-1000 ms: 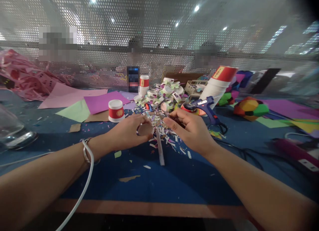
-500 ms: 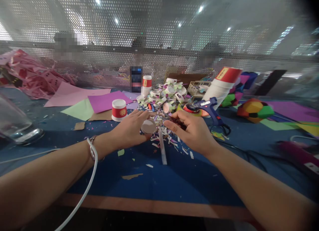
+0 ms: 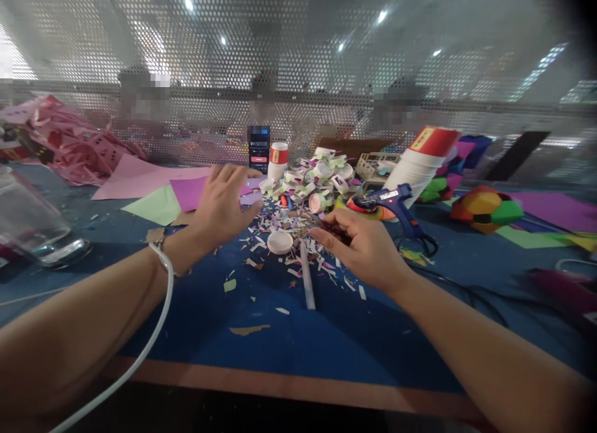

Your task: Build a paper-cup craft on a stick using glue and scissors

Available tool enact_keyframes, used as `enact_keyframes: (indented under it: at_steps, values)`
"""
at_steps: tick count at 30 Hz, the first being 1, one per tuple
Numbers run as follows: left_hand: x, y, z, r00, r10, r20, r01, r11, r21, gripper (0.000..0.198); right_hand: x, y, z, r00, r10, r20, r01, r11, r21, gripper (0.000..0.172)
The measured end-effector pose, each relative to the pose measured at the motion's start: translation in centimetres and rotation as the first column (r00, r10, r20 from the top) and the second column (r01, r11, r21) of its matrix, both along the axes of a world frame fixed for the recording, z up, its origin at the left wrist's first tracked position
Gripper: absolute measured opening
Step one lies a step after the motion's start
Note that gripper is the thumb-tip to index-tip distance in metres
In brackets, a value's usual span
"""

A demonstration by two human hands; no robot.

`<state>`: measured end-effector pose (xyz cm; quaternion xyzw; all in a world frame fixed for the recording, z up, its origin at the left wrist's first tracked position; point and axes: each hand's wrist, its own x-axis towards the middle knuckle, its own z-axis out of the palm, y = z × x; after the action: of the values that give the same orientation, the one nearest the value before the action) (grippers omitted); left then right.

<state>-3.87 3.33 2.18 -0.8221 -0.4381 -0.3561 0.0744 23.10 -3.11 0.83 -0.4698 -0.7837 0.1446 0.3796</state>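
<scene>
My left hand (image 3: 226, 203) is raised at the left, fingers stretched forward and thumb apart, over the spot where a short red-and-white paper cup stood; the hand hides it. My right hand (image 3: 361, 243) is closed around what looks like a pair of scissors (image 3: 342, 234), their dark handles mostly hidden by the fingers. Between the hands a shallow white paper cup bottom (image 3: 280, 242) lies on paper scraps. Just right of it, a translucent glue stick (image 3: 306, 277) points toward me. Behind the hands is a heap of cut cup pieces (image 3: 321, 178) with green tabs.
A blue glue gun (image 3: 392, 203) and its black cable lie right, near a leaning stack of paper cups (image 3: 420, 165). A paper ball (image 3: 485, 209) sits farther right. A phone (image 3: 259, 150) stands behind; a glass (image 3: 41, 224) is at left. Coloured paper (image 3: 152, 206) lies back left.
My left hand has moved away from the white cup bottom, up and left to the short paper cup, now covered. The right hand has stayed about where it was. The view shifted slightly.
</scene>
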Motion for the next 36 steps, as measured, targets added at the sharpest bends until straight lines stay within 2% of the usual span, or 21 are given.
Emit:
enact_keyframes:
  at_steps: [2,5,8,11,12,14,18,20,26,31,34,36]
  values:
    - [-1.4,1.4,-0.1,0.996,0.091,-0.022,-0.091,0.996,0.005,0.046,-0.1,0.0,0.0,1.000,0.006,-0.002,-0.006,1.000,0.004,0.040]
    - [-3.1,3.2,-0.8,0.988,0.146,-0.039,-0.150,0.982,-0.112,0.049,-0.1,-0.1,0.0,1.000,0.016,-0.004,-0.016,1.000,-0.006,0.040]
    - [-3.6,4.1,-1.0,0.993,0.103,0.056,-0.089,0.974,-0.210,0.038,-0.1,-0.2,0.0,1.000,0.010,-0.007,-0.010,1.000,-0.007,0.040]
    - [-3.0,3.9,-0.6,0.980,0.080,0.179,-0.045,0.981,-0.190,0.042,0.0,-0.1,0.0,1.000,0.005,-0.023,-0.006,1.000,-0.016,0.040]
    - [-2.5,3.7,-0.5,0.962,0.048,0.267,0.007,0.980,-0.198,0.047,0.0,-0.1,0.0,0.999,0.004,-0.032,-0.004,1.000,-0.028,0.040]
    - [-1.4,3.0,-0.5,0.876,-0.012,0.482,0.135,0.966,-0.222,0.053,0.0,0.0,0.0,0.998,-0.003,-0.065,-0.002,0.998,-0.065,0.041]
    - [1.0,1.1,-1.0,0.715,-0.189,0.673,0.468,0.845,-0.259,0.054,0.0,0.3,0.0,0.984,-0.012,-0.177,-0.010,0.993,-0.122,0.041]
    - [2.1,-0.1,-1.2,0.642,-0.232,0.731,0.556,0.798,-0.235,0.053,0.0,0.3,0.0,0.971,-0.013,-0.238,-0.021,0.990,-0.140,0.041]
    - [3.6,-2.8,-1.4,0.642,-0.258,0.722,0.623,0.724,-0.295,0.048,-0.1,0.5,-0.2,0.894,0.006,-0.447,-0.100,0.977,-0.188,0.042]
    - [4.1,-3.5,-1.6,0.607,-0.278,0.745,0.680,0.666,-0.306,0.044,-0.5,0.1,0.2,0.901,0.010,-0.434,-0.072,0.989,-0.127,0.039]
    - [4.3,-3.5,-1.4,0.522,-0.205,0.828,0.726,0.615,-0.306,0.043,-0.6,-0.1,0.7,0.923,-0.002,-0.385,-0.039,0.994,-0.099,0.037]
    - [4.4,-3.4,-1.3,0.471,-0.099,0.876,0.765,0.541,-0.350,0.040,-0.5,-0.2,0.8,0.937,-0.001,-0.349,-0.029,0.996,-0.082,0.035]
